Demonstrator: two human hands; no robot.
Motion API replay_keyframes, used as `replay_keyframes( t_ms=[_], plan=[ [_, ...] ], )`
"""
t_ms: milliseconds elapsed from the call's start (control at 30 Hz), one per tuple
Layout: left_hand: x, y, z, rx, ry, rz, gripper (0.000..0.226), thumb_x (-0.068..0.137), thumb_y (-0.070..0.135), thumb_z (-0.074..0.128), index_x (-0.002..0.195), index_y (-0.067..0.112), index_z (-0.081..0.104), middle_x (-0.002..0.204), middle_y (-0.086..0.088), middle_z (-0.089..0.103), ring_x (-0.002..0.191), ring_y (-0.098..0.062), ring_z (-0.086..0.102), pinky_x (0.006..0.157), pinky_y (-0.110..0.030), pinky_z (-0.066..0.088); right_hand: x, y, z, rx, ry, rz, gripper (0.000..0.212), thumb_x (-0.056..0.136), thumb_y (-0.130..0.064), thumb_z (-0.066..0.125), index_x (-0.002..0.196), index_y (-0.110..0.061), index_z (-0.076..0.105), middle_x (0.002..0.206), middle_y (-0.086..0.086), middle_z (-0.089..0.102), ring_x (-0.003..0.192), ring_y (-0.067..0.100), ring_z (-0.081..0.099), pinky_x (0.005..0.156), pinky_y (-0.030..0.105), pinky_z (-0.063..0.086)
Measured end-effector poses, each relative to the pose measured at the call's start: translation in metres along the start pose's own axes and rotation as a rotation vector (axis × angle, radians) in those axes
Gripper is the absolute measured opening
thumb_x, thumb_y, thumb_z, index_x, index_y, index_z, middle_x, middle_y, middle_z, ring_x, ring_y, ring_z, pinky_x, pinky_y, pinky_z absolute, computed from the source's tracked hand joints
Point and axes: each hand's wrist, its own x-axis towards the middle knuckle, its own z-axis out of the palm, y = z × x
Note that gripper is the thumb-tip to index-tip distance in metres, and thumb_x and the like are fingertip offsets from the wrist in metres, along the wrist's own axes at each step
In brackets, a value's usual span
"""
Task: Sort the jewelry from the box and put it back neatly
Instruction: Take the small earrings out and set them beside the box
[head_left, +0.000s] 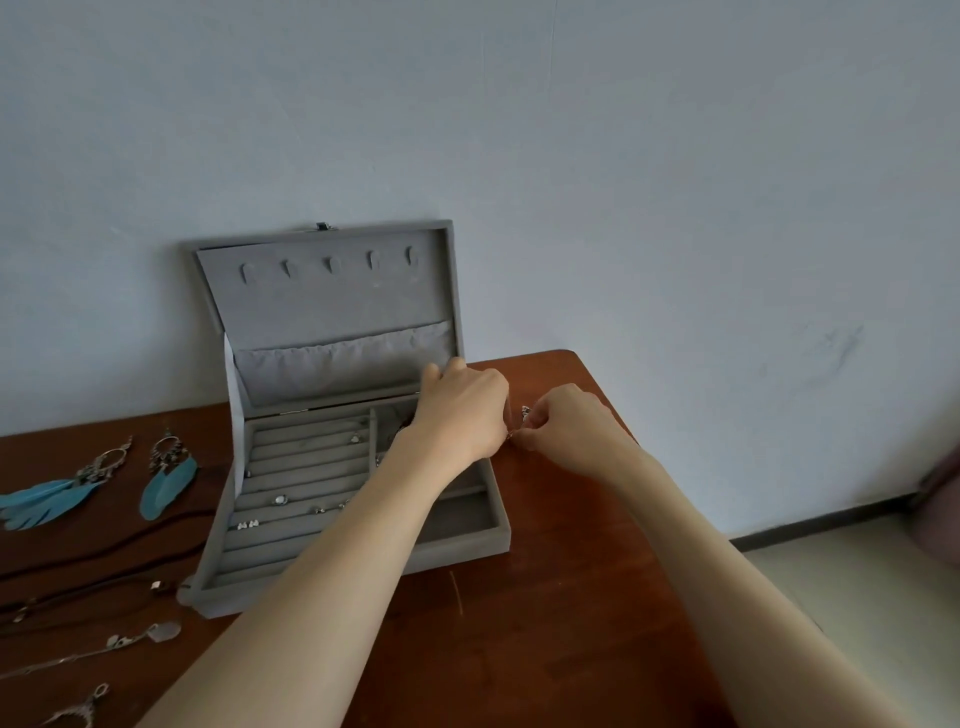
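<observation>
The jewelry box (358, 525) is lined throughout in plain grey velvet, lid included. Left of the box, two feather earrings (166, 480) are coloured turquoise blue with dull silver tops. The table (545, 623) under the box is finished in reddish brown. The wall (623, 156) behind the box is painted pale blue-grey.

Grey jewelry box (457, 540) open; feather earrings (166, 483) L
</observation>
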Motion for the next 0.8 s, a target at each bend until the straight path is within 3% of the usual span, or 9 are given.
replay_keyframes(
  t_ms=[167,333,467,567,600,733,800],
  plan=[
    [0.000,0.000,0.002,-0.067,0.004,-0.041,0.028,0.089,0.008,0.051,0.110,0.020,0.064,0.117,-0.001,0.057,0.117,-0.024,0.037,0.093,-0.036,0.027,0.001,-0.002,0.004,0.011,0.007,0.001,0.024,0.088,-0.029,0.058,0.081,-0.012,0.074,0.092,0.007,0.071,0.087,0.022,0.065,0.081,0.041,0.054],
    [-0.004,-0.009,-0.001,-0.234,0.069,-0.036,0.030,0.089,0.006,0.051,0.108,0.025,0.064,0.117,0.002,0.061,0.118,-0.021,0.043,0.095,-0.035,0.027,0.000,-0.005,0.005,-0.005,0.017,-0.034,0.017,0.087,-0.022,0.058,0.094,-0.017,0.074,0.097,0.003,0.070,0.085,0.018,0.064,0.078,0.036,0.054],
    [-0.019,-0.032,-0.012,-0.472,0.163,-0.034,0.024,0.091,0.010,0.053,0.104,0.025,0.066,0.106,0.007,0.066,0.101,-0.011,0.057,0.099,-0.034,0.040,-0.006,-0.011,0.001,-0.015,0.059,-0.041,0.022,0.089,-0.022,0.052,0.101,-0.016,0.070,0.106,0.004,0.068,0.095,0.022,0.060,0.077,0.032,0.048],
    [-0.038,-0.057,-0.025,-0.549,0.207,-0.017,0.022,0.092,0.012,0.052,0.107,0.023,0.065,0.103,0.010,0.063,0.090,-0.002,0.053,0.078,-0.009,0.039,-0.012,-0.021,-0.001,0.018,0.101,-0.076,0.025,0.092,-0.018,0.047,0.105,-0.015,0.067,0.107,0.003,0.067,0.089,0.017,0.057,0.073,0.026,0.041],
    [-0.045,-0.066,-0.029,-0.556,0.216,-0.022,0.022,0.092,0.012,0.053,0.107,0.022,0.065,0.102,0.011,0.061,0.090,-0.001,0.052,0.072,-0.007,0.036,-0.014,-0.026,-0.001,0.030,0.117,-0.090,0.025,0.093,-0.017,0.046,0.106,-0.014,0.067,0.107,0.003,0.067,0.087,0.016,0.056,0.072,0.026,0.040],
    [-0.072,-0.108,-0.034,-0.563,0.238,-0.120,0.023,0.092,0.014,0.053,0.110,0.023,0.064,0.109,0.009,0.062,0.097,-0.005,0.055,0.083,-0.016,0.038,-0.021,-0.053,0.002,0.053,0.125,-0.213,0.025,0.094,-0.016,0.045,0.107,-0.013,0.066,0.098,0.001,0.066,0.079,0.012,0.055,0.066,0.021,0.042],
    [-0.082,-0.125,-0.030,-0.545,0.240,-0.175,0.025,0.092,0.012,0.053,0.111,0.022,0.064,0.113,0.006,0.064,0.098,-0.005,0.055,0.084,-0.019,0.038,-0.022,-0.069,0.009,0.054,0.090,-0.275,0.024,0.093,-0.017,0.048,0.107,-0.014,0.067,0.101,0.001,0.068,0.084,0.013,0.058,0.072,0.022,0.044]
  ],
)
